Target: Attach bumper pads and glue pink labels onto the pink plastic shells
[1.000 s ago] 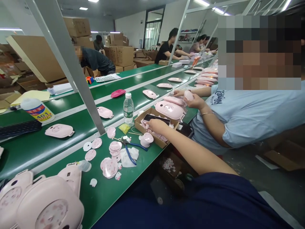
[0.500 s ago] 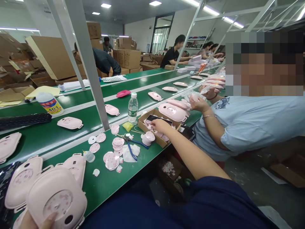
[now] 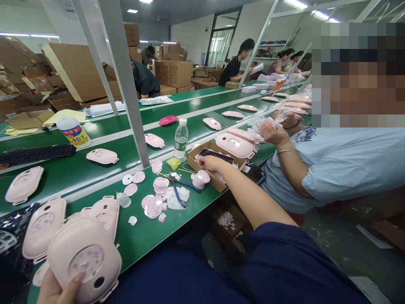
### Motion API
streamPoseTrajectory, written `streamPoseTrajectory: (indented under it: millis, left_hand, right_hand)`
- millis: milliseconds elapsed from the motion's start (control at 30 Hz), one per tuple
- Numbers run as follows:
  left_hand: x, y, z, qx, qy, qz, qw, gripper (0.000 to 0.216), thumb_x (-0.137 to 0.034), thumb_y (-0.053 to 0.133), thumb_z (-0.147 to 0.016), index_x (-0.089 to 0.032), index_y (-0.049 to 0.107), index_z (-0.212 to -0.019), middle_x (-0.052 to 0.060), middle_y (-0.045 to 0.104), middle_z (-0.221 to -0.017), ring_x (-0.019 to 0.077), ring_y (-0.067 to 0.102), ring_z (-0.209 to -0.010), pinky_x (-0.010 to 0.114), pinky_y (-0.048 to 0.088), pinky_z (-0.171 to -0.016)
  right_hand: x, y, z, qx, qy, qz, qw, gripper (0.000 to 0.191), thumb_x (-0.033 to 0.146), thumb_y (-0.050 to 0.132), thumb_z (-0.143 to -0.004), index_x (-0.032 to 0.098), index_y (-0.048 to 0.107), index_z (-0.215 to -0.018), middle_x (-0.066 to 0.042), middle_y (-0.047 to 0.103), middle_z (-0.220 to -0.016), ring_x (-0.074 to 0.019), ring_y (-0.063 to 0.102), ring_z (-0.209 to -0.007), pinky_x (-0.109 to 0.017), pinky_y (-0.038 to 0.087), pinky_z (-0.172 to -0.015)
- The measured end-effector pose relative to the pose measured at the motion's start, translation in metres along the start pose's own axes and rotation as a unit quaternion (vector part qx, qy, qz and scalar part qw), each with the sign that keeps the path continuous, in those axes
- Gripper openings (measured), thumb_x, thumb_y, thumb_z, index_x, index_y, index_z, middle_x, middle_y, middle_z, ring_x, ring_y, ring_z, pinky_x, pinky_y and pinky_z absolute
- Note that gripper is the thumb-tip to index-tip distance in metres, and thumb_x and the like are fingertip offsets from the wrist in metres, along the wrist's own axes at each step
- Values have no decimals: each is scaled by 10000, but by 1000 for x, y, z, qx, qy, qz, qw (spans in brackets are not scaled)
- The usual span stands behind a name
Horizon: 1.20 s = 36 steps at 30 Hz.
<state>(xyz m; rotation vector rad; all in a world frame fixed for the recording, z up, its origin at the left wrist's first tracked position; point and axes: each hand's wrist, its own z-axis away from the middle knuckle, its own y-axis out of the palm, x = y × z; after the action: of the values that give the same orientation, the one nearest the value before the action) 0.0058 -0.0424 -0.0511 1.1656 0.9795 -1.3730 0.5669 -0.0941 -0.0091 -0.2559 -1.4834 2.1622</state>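
left hand (image 3: 58, 289) grips pink case (image 3: 84, 261), thumb on its face | right hand (image 3: 210, 162) reaches into cardboard box (image 3: 191, 160) | blue-handled pliers (image 3: 182, 192) lie near box

The right arm is stretched forward, bare below a dark blue sleeve. The right hand (image 3: 211, 162) is held palm down, with its fingers curled downward. The left hand (image 3: 57, 290) is seen only in part, closed in a grip, its thumb laid opposite the fingers.
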Motion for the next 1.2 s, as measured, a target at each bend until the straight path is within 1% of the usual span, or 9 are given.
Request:
streamPoseTrajectory:
  millis: [100, 200, 267, 500, 667, 833, 967, 1133, 1200]
  left_hand:
    - [-9, 8, 5, -2, -14, 13, 1000, 805, -235, 879, -570, -277, 606, -1326, 57, 680, -1298, 332, 667, -1131, 310, 640, -822]
    - [-10, 12, 6, -5, -16, -1, 1000, 788, -235, 853, -612, -285, 584, -1351, 40, 646, -1354, 321, 591, -1261, 312, 581, -962]
    - [-9, 13, 4, -2, -18, -5, 1000, 784, -246, 846, -624, -296, 575, -1358, 32, 630, -1379, 320, 559, -1303, 339, 534, -1032]
    - [-9, 18, -2, 6, -31, -5, 999, 834, -332, 867, -619, -311, 545, -1387, 41, 651, -1347, 348, 577, -1285, 479, 432, -1122]
    - [-9, 19, 0, 12, -22, -6, 1000, 835, -350, 860, -637, -316, 529, -1403, 39, 626, -1384, 355, 548, -1319, 509, 355, -1174]
    - [-4, 11, -3, 0, -18, -19, 1000, 871, -403, 866, -615, -324, 521, -1411, 47, 603, -1408, 397, 487, -1370, 557, 306, -1185]
    - [-9, 17, -1, -4, -31, -26, 999, 930, -530, 836, -634, -337, 465, -1464, 79, 601, -1408, 431, 492, -1361, 597, 335, -1157]
    - [-19, 29, 6, -11, -28, -55, 998, 934, -612, 771, -681, -356, 406, -1501, 79, 599, -1413, 445, 489, -1365, 630, 340, -1149]
    - [-19, 29, 6, -8, -24, -56, 998, 916, -602, 778, -667, -360, 433, -1481, 60, 635, -1373, 436, 523, -1337, 622, 360, -1148]
  right_hand:
    - [-3, -1, 3, -14, -7, -3, 1000, 346, 380, 621, -970, 177, 613, -1250, -86, 631, -1264, -233, 645, -1081, -444, 563, -917]
    - [-6, -2, 7, -14, -15, -4, 1000, 345, 375, 616, -974, 186, 609, -1262, -92, 622, -1289, -234, 637, -1105, -454, 554, -939]
    - [-8, -3, 10, 0, -16, -4, 1000, 325, 372, 613, -977, 188, 621, -1245, -91, 629, -1284, -228, 639, -1103, -453, 550, -948]
    - [-8, -6, 11, 39, -13, 10, 999, 316, 365, 614, -977, 188, 622, -1239, -90, 638, -1261, -218, 647, -1076, -442, 558, -931]
    - [-7, -9, 7, 42, -24, 26, 998, 312, 367, 618, -974, 183, 626, -1226, -87, 644, -1241, -210, 654, -1050, -430, 566, -910]
    - [-5, -12, 8, -28, -29, 21, 999, 320, 383, 627, -966, 172, 634, -1206, -86, 641, -1246, -229, 642, -1085, -449, 552, -933]
    - [-2, -8, 14, -92, -21, -25, 995, 323, 374, 639, -956, 177, 633, -1212, -83, 655, -1226, -220, 648, -1064, -442, 539, -937]
    - [-5, -6, 22, -179, 28, -119, 976, 624, 263, 781, -799, 190, 545, -1373, -52, 720, -939, -215, 675, -865, -317, 500, -771]
    - [-6, -9, 29, -211, 48, -160, 963, 551, 293, 751, -813, 173, 576, -1321, -41, 703, -845, -203, 661, -763, -298, 479, -684]
